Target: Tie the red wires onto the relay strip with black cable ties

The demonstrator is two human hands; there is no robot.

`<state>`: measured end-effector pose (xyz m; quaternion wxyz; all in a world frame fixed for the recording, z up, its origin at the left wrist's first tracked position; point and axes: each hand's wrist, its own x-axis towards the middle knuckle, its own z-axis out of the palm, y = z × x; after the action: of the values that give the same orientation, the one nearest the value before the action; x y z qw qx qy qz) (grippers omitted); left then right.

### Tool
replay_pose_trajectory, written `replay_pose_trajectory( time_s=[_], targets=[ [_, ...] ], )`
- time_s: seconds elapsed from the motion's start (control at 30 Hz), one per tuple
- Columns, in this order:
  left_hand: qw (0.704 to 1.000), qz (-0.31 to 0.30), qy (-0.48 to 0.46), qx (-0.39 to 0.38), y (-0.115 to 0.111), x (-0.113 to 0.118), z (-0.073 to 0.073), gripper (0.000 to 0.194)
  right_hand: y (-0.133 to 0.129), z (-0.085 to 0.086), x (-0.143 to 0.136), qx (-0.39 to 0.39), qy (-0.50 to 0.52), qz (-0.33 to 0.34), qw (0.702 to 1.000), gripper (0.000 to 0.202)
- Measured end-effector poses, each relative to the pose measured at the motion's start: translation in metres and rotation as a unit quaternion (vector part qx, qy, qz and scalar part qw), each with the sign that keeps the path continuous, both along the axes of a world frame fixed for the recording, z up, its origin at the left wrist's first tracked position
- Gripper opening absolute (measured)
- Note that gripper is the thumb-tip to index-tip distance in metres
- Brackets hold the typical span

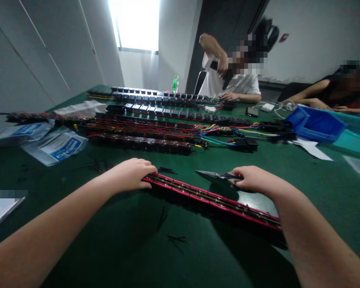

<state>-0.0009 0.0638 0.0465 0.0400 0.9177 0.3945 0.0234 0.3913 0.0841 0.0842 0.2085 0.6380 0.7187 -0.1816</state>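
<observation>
Forearms (63, 210) (bare), left hand (135, 173) on wired strip (210, 197)

The left hand (135, 172) covers one end of the red-edged strip (204, 194); the right forearm (306, 220) hides the other; the right hand (250, 180) wraps the handles of a pointed tool (211, 175), probably scissors; print on the plastic bags (49, 154) is too blurred to read; pixels mask the head of the person (211, 82) beyond the counter's (123, 244) far edge; the picture cuts off the teal bin (357, 134), the left-hand sheet (4, 210) and the counter's near edge.
</observation>
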Motion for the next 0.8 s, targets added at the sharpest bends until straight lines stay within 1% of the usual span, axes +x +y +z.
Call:
replay_pose_trajectory(
  time_s=[0.1,0.17,0.3,0.4,0.5,0.57,0.67,0.73,0.8],
  targets=[
    [1.0,0.006,0.003,-0.007,-0.003,0.005,-0.006,0.03,0.002,-0.005,0.008,-0.022,-0.033,-0.03,0.999,0.032],
    [1.0,0.008,0.008,-0.013,-0.005,0.007,-0.007,0.029,0.003,-0.007,0.01,-0.027,-0.045,-0.036,0.998,0.032],
    [1.0,0.009,0.018,-0.02,-0.004,0.007,-0.005,0.03,0.005,-0.009,0.011,-0.032,-0.059,-0.037,0.997,0.032],
    [1.0,0.0,0.022,-0.022,-0.003,0.005,-0.004,0.033,0.0,-0.005,0.008,-0.025,-0.077,-0.049,0.996,0.032],
    [0.999,-0.013,0.021,-0.022,-0.001,0.001,-0.005,0.039,-0.013,0.006,-0.004,0.005,-0.077,-0.057,0.995,0.034],
    [0.999,-0.019,0.016,-0.022,0.002,-0.001,-0.008,0.042,-0.027,0.014,-0.017,0.013,-0.034,-0.034,0.999,0.042],
    [1.0,-0.022,0.008,-0.02,0.005,-0.004,-0.014,0.045,-0.046,0.021,-0.039,-0.013,0.033,0.017,0.999,0.048],
    [1.0,-0.023,0.003,-0.017,0.007,-0.005,-0.018,0.048,-0.055,0.021,-0.05,-0.027,0.034,0.032,0.999,0.044],
    [1.0,-0.025,-0.002,-0.015,0.009,-0.007,-0.02,0.051,-0.059,0.019,-0.058,-0.024,0.024,0.04,0.999,0.036]
  ],
)
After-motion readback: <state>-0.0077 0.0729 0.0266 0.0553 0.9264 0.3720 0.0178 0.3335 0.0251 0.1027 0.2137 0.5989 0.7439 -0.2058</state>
